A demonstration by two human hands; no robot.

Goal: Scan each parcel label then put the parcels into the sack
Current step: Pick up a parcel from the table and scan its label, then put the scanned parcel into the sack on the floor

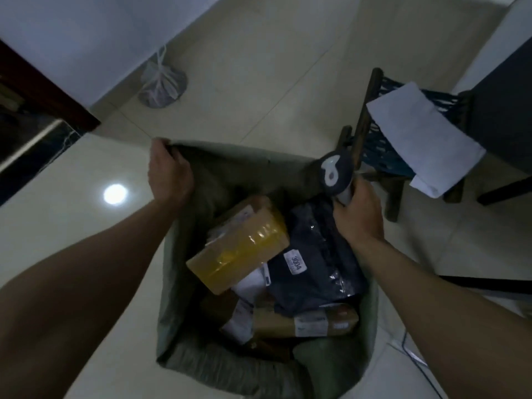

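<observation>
My left grip pinches the sack rim open, my right grip curls round the scanner, and the white parcel lies on the chair just right of it.

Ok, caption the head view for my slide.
Left hand holds the sack open, right hand grips the scanner, parcels inside.

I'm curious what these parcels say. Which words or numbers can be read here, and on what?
"3004": on the white sticker of the dark plastic parcel.
The label on the brown box below it: too blurred to read.
The label on the yellow-taped box: too blurred to read.
</observation>
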